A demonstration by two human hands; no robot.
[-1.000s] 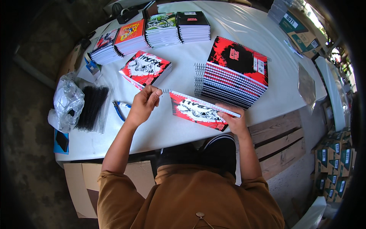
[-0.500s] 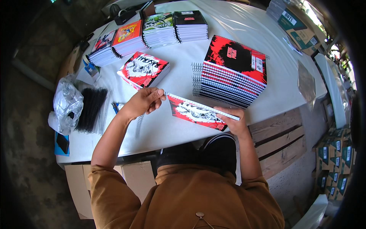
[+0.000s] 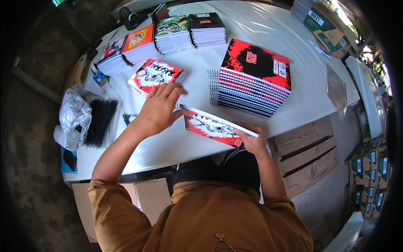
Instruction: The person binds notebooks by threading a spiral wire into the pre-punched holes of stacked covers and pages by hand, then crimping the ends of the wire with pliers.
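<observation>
My right hand (image 3: 250, 140) grips the near right end of a red, black and white spiral notebook (image 3: 212, 127), tilted up off the white table (image 3: 260, 25). My left hand (image 3: 161, 107) is at the notebook's left end, fingers spread, touching its wire spiral edge. Just beyond stands a tall stack of the same red and black notebooks (image 3: 254, 77). A single red notebook (image 3: 154, 75) lies flat past my left hand.
Several stacks of coloured notebooks (image 3: 163, 35) line the far edge. Black spiral bindings (image 3: 100, 122) and a crumpled clear bag (image 3: 73, 115) lie at the left. Wooden pallet (image 3: 306, 151) and cardboard boxes (image 3: 369, 172) sit to the right.
My left hand has opened its fingers and shifted slightly right along the notebook's spiral end. The right hand keeps its hold on the notebook.
</observation>
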